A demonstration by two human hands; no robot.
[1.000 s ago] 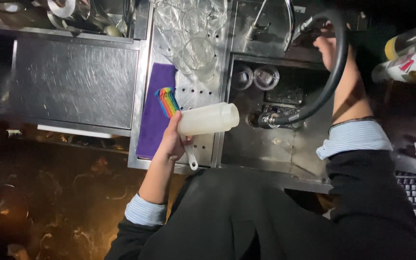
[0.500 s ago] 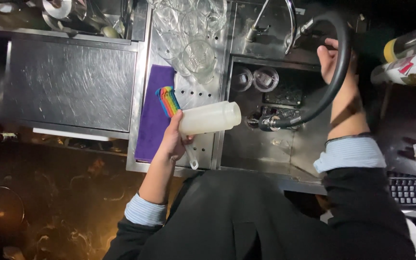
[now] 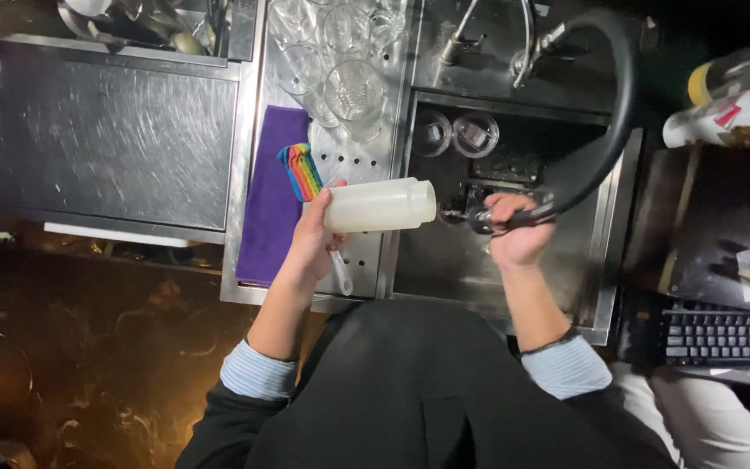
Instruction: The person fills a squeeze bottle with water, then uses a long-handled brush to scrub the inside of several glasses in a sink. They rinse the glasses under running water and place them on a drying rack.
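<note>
1. Lying on its side above the steel counter, a translucent white plastic bottle (image 3: 379,205) is gripped at its base end by the left hand (image 3: 314,243), whose fingers are wrapped around it; its open mouth is turned toward the sink.
2. The spray nozzle (image 3: 479,217) of a black flexible hose (image 3: 605,130) is clasped in the closed right hand (image 3: 521,239), and the nozzle tip is held just beside the bottle's mouth.
3. The hose is seen arching from the nozzle up and around to the tap fittings (image 3: 527,43) at the back of the sink.
4. Two small glasses (image 3: 455,133) are set side by side inside the dark sink basin (image 3: 444,260), behind the nozzle.
5. A purple cloth (image 3: 269,217) is laid on the perforated drainer (image 3: 362,156), just beside the left hand, with a rainbow-striped item (image 3: 301,169) resting on its edge.
6. Several clear glasses (image 3: 353,87) are stood upside down further back on the drainer.
7. A white spoon-like utensil (image 3: 340,274) is seen under the left hand.
8. A black keyboard (image 3: 726,337) is placed at the right, well apart from the sink.
</note>
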